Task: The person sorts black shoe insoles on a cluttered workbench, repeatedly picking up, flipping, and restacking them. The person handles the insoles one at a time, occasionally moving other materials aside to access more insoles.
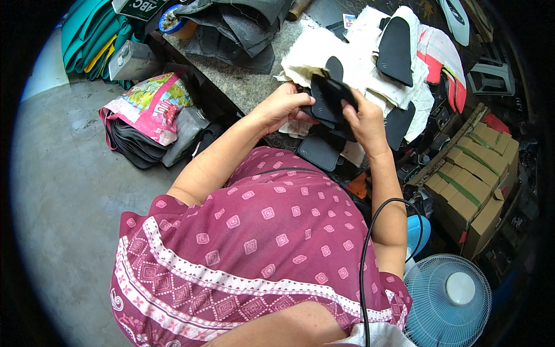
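Observation:
Both of my hands grip a small stack of black insoles (327, 99) over the worktable's near edge. My left hand (287, 107) is closed on their left side, thumb on top. On the right side, my right hand (366, 120) pinches the raised, tilted part of the stack between thumb and fingers. Just below my hands lies another flat black piece (319, 152) with a rounded edge. White cloth (324, 51) is bunched beyond them, with a black insole (396, 53) resting on it and a further dark piece (398, 124) at its lower right.
Dark grey sheets (237, 29) lie at the table's far left beside a blue-rimmed tub (175, 23). A pink bag (147, 113) of black material sits on the floor at left. At right are strapped cardboard pieces (471, 179) and a fan (448, 303). A black cable (362, 266) hangs by my right arm.

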Tool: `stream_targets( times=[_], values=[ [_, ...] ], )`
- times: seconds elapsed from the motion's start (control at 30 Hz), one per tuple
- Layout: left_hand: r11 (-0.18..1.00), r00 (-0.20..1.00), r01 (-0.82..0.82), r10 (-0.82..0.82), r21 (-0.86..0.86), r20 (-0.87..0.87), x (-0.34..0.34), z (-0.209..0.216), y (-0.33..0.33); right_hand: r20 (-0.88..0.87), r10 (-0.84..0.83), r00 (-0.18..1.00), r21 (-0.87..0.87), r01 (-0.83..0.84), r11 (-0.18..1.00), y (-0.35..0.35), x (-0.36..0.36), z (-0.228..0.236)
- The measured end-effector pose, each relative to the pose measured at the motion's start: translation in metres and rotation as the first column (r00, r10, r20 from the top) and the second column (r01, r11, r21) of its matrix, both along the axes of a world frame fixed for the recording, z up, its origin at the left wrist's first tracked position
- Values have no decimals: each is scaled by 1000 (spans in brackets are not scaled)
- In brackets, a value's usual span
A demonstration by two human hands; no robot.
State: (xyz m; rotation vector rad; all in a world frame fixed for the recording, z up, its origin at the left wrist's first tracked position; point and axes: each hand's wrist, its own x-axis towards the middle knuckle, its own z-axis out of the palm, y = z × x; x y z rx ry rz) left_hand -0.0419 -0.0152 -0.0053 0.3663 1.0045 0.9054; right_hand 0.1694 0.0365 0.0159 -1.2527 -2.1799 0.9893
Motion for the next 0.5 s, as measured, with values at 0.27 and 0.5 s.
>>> stream_targets(
  times=[0.27, 0.5],
  values=[
    [997, 989, -75, 74, 3, 131, -7, 12, 2, 190, 31, 981, 484, -121, 867, -16, -13, 18],
    [997, 980, -32, 44, 65, -193, 0, 32, -2, 59, 62, 996, 242, -74, 968, -18, -4, 30]
  ],
)
